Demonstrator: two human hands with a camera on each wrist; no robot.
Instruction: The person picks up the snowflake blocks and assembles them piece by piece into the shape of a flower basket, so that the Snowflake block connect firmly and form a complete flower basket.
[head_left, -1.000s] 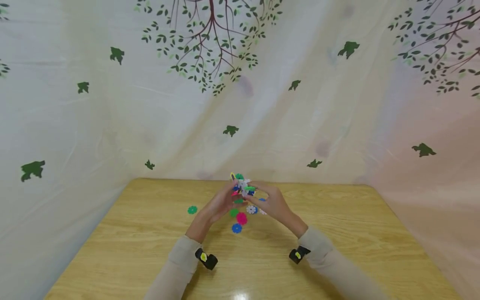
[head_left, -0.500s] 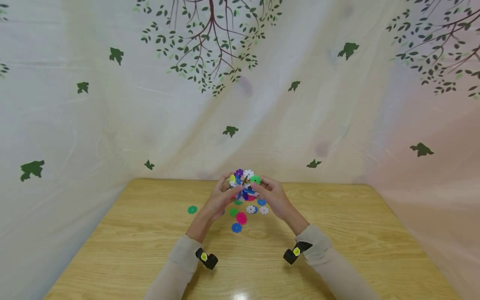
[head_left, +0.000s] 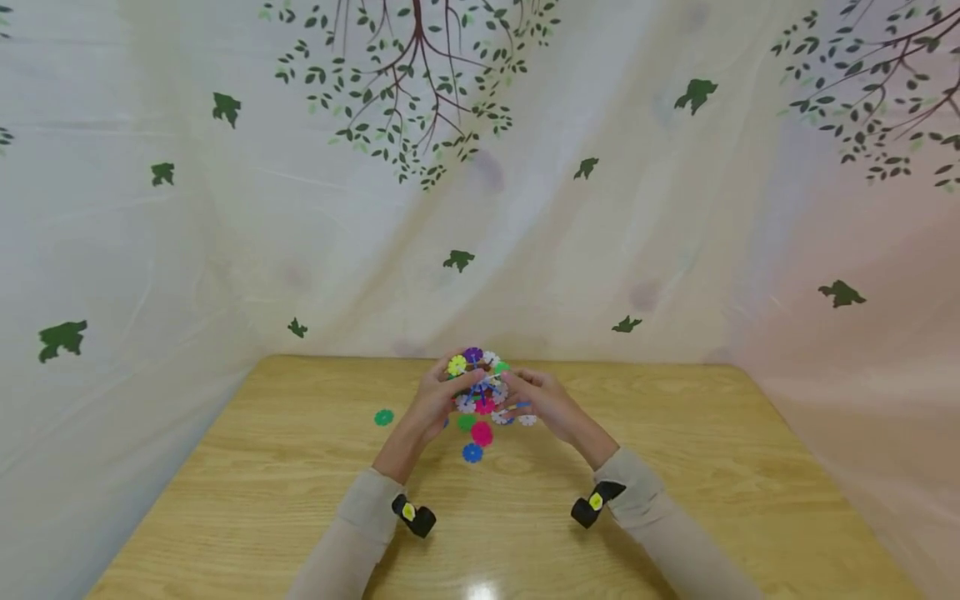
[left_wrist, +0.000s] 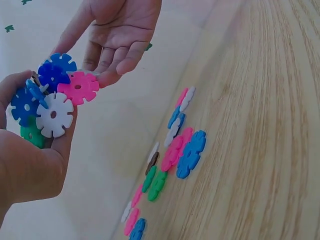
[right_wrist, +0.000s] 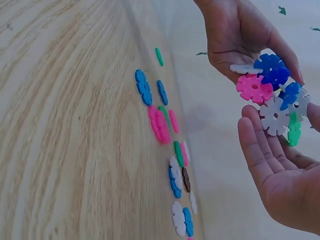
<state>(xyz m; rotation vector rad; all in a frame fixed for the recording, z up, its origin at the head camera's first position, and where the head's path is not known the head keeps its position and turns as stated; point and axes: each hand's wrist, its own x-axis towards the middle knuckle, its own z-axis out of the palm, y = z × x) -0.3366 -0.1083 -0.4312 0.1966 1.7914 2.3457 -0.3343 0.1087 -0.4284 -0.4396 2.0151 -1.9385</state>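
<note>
A ball-like cluster of interlocking flower-shaped plastic discs [head_left: 485, 406] is held above the far part of the table. It mixes blue, white, pink, green, purple and yellow pieces. My left hand [head_left: 433, 406] grips its left side, thumb across the near face. My right hand [head_left: 553, 407] holds the right side between thumb and fingers, near a green disc [head_left: 502, 367]. In the left wrist view a white disc [left_wrist: 55, 115] and a pink disc [left_wrist: 79, 87] stick out between the hands. In the right wrist view, the right thumb lies at a white disc [right_wrist: 300, 105].
Loose flower discs lie on the wooden table [head_left: 510, 533] below the hands, among them a pink one [head_left: 482, 433], a blue one [head_left: 472, 452] and a white one [head_left: 528, 419]. A lone green disc [head_left: 384, 417] lies further left. A printed cloth [head_left: 360, 275] hangs behind the table.
The cluster has been turned between the hands, bringing purple and yellow discs to its top. The left thumb has come round to the near face. Loose discs on the table stay put.
</note>
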